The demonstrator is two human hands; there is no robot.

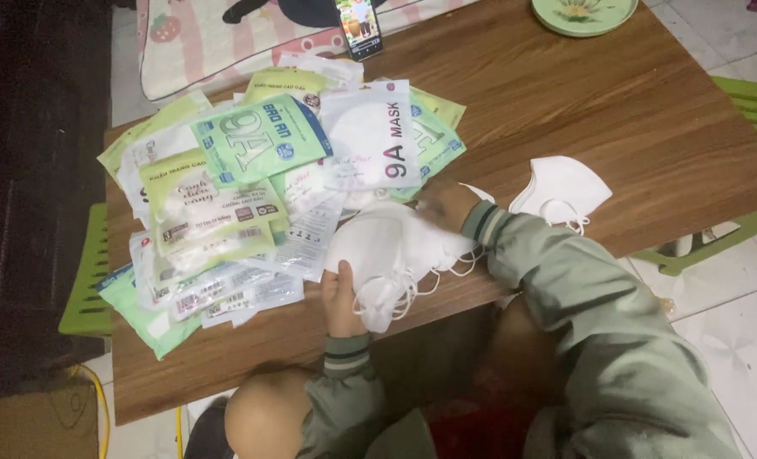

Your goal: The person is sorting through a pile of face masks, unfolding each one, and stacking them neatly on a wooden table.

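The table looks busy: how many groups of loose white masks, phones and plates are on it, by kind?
Bunches of loose white masks: 2, one held by the left hand and right hand, one lying apart
Phone: 1
Green plate: 1
Total: 4
The heap of mask packets overlaps too much to count.

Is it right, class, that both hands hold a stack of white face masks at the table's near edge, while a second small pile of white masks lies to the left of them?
Not quite. The head view shows the second pile of masks to the right of the held stack, not the left. The left hand and right hand do hold it near the table edge.
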